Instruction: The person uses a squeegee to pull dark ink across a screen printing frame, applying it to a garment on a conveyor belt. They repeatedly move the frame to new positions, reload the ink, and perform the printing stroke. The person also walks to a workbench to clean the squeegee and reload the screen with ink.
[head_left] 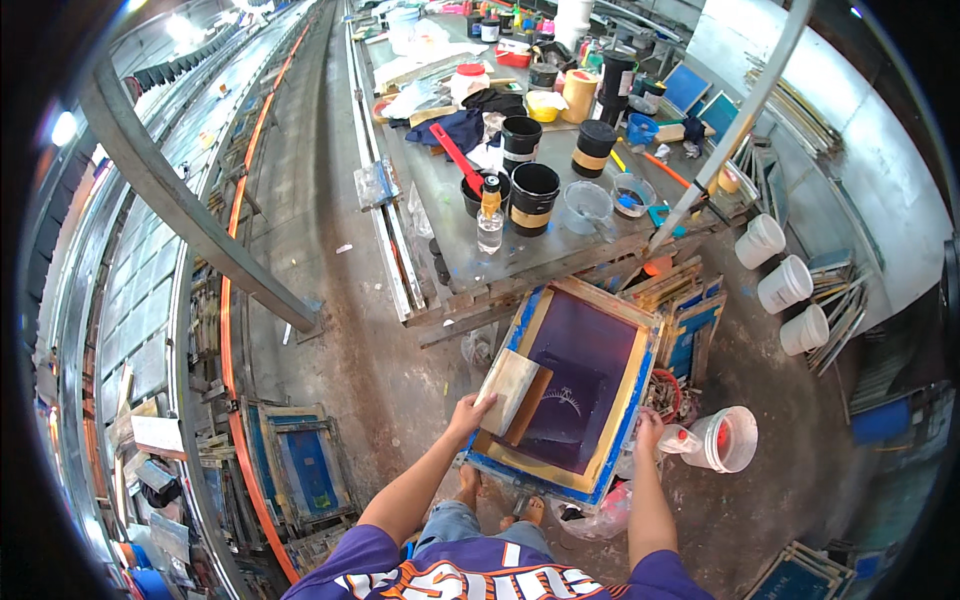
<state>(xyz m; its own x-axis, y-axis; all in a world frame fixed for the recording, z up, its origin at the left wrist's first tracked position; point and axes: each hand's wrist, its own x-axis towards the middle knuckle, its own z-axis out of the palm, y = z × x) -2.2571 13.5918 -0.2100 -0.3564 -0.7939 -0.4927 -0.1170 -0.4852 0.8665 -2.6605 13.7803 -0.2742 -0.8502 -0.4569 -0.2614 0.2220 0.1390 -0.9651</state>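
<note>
A screen-printing frame with a dark purple mesh, tan inner border and blue taped edges is held tilted in front of me. Across its left side lies a wooden squeegee, its flat handle pale and its lower part brown. My left hand is closed at the squeegee's outer end, by the frame's left edge; the fingers' undersides are hidden. On the opposite side, my right hand grips the frame's right edge near the lower corner. A small pale curved design shows on the mesh.
Ahead stands a worktable crowded with black ink tubs, a clear bottle and cloths. A white bucket sits at right, near leaning frames. A metal post rises by the table; an orange rail runs at left.
</note>
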